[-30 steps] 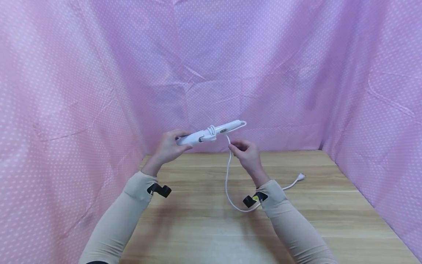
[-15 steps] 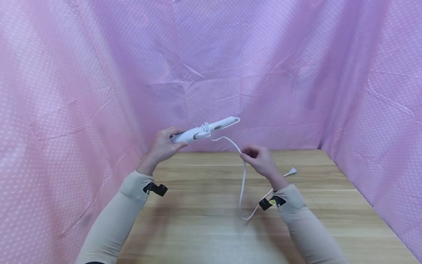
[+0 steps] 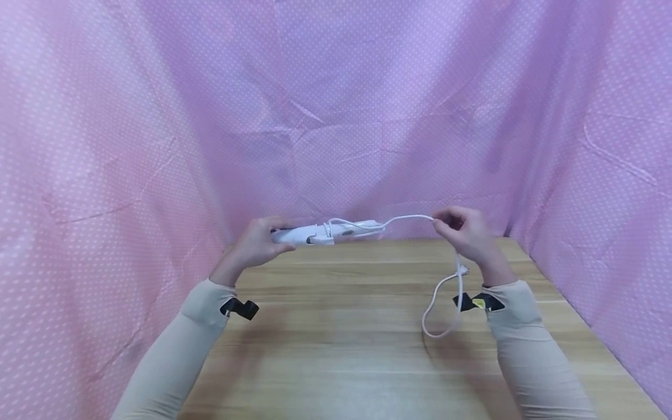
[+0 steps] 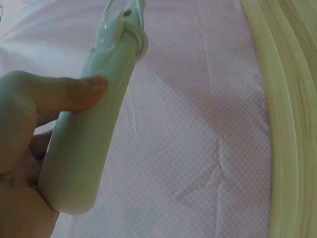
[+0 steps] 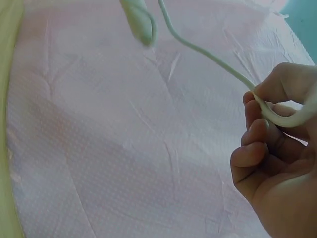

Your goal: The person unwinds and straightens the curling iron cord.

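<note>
My left hand grips the thick end of a white hair straightener, held nearly level above the table's far edge. In the left wrist view my thumb lies along the smooth casing of the straightener. White power cord is wound around its middle, and a free length runs to the right. That length is pinched between thumb and fingertips of my right hand. In the right wrist view the cord bends across my fingers. Past my right hand it hangs in a loop toward its plug.
Below both hands is a wood-grain table. Pink dotted fabric hangs behind it and along both sides. A small black camera mount sits on the left wrist, with another black mount on the right.
My right hand has moved rightward, drawing the cord out from slack to nearly straight. The straightener has gone from tilted to almost level and a little lower. The cord's loop has shifted right.
</note>
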Motion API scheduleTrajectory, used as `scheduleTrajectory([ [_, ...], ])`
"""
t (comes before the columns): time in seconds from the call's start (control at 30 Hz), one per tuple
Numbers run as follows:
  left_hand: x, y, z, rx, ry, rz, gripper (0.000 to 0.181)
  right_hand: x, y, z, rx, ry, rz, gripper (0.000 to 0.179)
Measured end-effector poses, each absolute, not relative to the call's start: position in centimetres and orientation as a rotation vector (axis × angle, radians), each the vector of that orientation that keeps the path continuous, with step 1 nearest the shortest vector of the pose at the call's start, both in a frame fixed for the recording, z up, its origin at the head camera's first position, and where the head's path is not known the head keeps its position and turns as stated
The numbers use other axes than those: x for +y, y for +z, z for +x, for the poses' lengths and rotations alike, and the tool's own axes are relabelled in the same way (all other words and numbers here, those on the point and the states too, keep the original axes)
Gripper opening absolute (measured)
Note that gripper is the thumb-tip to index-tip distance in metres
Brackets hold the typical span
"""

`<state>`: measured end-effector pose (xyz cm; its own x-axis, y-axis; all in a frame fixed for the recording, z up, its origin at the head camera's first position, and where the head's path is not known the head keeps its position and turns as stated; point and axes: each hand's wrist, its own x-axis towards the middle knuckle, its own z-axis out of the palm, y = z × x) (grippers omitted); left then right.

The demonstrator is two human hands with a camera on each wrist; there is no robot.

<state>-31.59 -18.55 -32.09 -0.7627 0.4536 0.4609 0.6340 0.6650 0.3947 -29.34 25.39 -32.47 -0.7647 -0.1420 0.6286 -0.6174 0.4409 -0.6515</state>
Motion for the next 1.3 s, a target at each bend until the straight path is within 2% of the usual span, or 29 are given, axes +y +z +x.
scheduleTrajectory([
  [0.4,-19.5,-32.3,-30.5,-2.438,-0.915,-1.075,0.042,28.7,-34.0,-31.4,-2.271,1.174,0.505,0.014],
  [0.63,-20.7,-31.6,-30.4,-2.366,-1.0,-0.957,0.042,30.5,-35.6,-31.8,-2.344,1.166,0.502,0.014],
  [1.0,-23.0,-32.2,-30.9,-2.425,-0.879,-0.681,0.038,33.6,-35.1,-29.6,-2.212,1.259,0.541,0.015],
  [1.3,-23.8,-32.9,-30.8,-2.527,-0.773,-0.74,0.038,36.8,-34.5,-29.4,-2.046,1.34,0.372,0.009],
])
